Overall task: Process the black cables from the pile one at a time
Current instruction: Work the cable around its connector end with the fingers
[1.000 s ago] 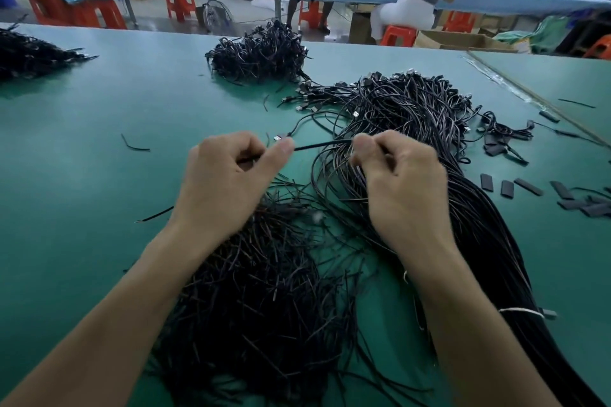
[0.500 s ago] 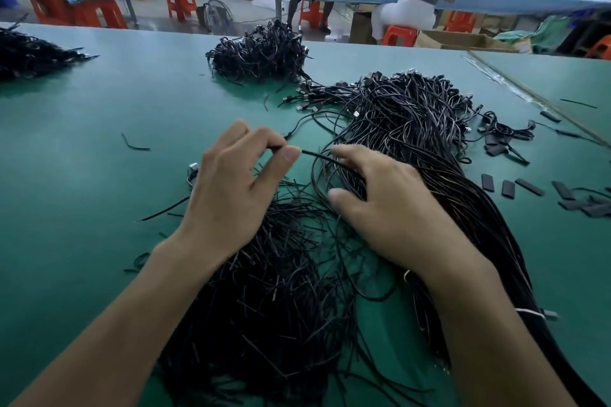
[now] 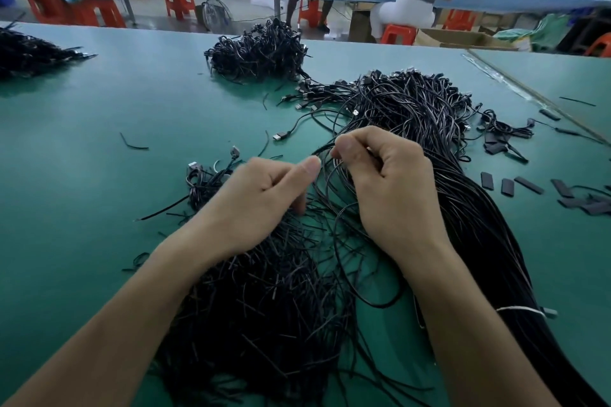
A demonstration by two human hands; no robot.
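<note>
Head view: the right hand [image 3: 390,185] is closed into a loose fist above the middle of the green desk [image 3: 99,149], thumb and forefinger pinching a thin black cable [image 3: 321,151] at its fingertips. The left hand [image 3: 261,198] sits just beside it, fingers curled down and thumb stretched towards the right hand's thumb, the two tips nearly meeting. Its curled fingers touch the pile of short black offcuts [image 3: 264,301] lying under both forearms towards the desk's near edge; I cannot tell whether it pinches anything. The pinched cable comes off the long bundle of black cables [image 3: 469,215], which lies under and to the right of the right hand and runs from mid-desk to the near right corner. A second tangled heap [image 3: 258,53] rests by the far edge, well apart from both hands. Flat black sleeve pieces [image 3: 506,185] are scattered near the right edge
</note>
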